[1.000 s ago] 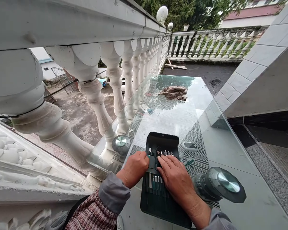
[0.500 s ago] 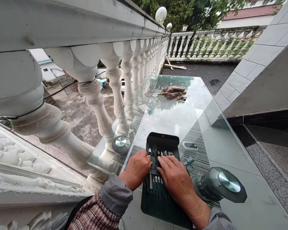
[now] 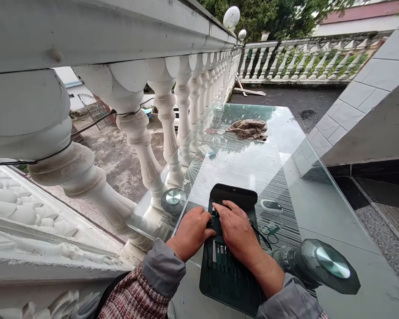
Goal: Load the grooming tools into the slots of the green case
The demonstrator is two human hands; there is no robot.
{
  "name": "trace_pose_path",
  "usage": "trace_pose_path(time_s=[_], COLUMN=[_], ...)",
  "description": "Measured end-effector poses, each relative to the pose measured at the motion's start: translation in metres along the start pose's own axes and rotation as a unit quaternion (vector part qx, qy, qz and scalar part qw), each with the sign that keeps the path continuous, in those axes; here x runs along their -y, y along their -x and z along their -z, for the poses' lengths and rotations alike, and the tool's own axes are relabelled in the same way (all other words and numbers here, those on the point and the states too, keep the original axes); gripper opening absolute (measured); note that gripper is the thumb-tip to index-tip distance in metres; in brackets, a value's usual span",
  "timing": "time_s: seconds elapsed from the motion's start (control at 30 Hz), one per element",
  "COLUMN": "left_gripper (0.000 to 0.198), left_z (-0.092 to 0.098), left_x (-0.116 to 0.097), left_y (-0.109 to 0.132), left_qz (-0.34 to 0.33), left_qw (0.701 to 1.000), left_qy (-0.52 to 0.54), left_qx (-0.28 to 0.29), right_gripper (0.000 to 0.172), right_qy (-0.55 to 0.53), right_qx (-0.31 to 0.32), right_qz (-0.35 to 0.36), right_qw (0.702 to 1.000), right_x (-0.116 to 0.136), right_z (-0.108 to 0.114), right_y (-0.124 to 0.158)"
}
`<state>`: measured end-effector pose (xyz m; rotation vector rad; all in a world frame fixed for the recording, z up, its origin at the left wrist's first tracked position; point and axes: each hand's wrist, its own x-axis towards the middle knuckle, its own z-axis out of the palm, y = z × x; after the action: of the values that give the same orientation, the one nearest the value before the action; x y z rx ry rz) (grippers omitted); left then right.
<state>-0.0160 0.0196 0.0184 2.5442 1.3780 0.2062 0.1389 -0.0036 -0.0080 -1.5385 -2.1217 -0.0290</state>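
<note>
1. A white balustrade (image 3: 136, 141) is set along the left side of the glass desk (image 3: 322, 208).
2. A plaid sleeve (image 3: 136, 292) with a grey cuff is worn on the left arm.
3. A round metal disc (image 3: 173, 197) is seen at the desk's left edge, just beyond the left hand.
4. The left hand (image 3: 192, 231) is placed at the left edge of the case. Its fingers are curled and its thumb is extended over the case; whether anything is pinched cannot be told.
5. The dark case (image 3: 216, 285) is laid open at the near part of the desk, beneath both hands. Slim tools (image 3: 221, 256) are held in a row in its lower section.
6. The right hand (image 3: 237, 232) is laid across the middle and upper part of the case. Its fingers are bent and slightly spread; their grip is hidden.
7. A crumpled brown cloth (image 3: 248, 128) is located near the far end.
8. A white-and-dark oval device (image 3: 271, 206) and green-handled scissors (image 3: 271, 232) are placed right of the case.
9. A second metal disc (image 3: 333, 262) is seen farther right.
</note>
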Motion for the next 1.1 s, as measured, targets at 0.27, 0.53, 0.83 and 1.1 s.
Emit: trace_pose_path(time_s=[0.27,0.53,0.83,1.1], left_gripper=[0.025,0.025,0.026,0.025], left_z=[-0.013,-0.015,-0.016,-0.008], left_x=[0.006,0.008,0.011,0.008], left_y=[0.0,0.001,-0.001,0.005], left_qz=[-0.008,-0.01,-0.029,-0.02], left_qw=[0.999,0.998,0.998,0.998], left_qy=[0.022,0.029,0.011,0.019], left_qx=[-0.04,-0.048,-0.05,-0.048], right_gripper=[0.043,0.043,0.039,0.04], right_qy=[0.01,-0.035,-0.069,-0.033], right_qx=[0.006,-0.019,-0.035,-0.037], right_qz=[0.012,0.004,0.014,0.044], right_qw=[1.0,0.999,0.997,0.998], right_x=[-0.008,-0.011,-0.012,-0.012], right_z=[-0.008,-0.013,-0.011,-0.012], right_y=[0.001,0.0,-0.001,0.002])
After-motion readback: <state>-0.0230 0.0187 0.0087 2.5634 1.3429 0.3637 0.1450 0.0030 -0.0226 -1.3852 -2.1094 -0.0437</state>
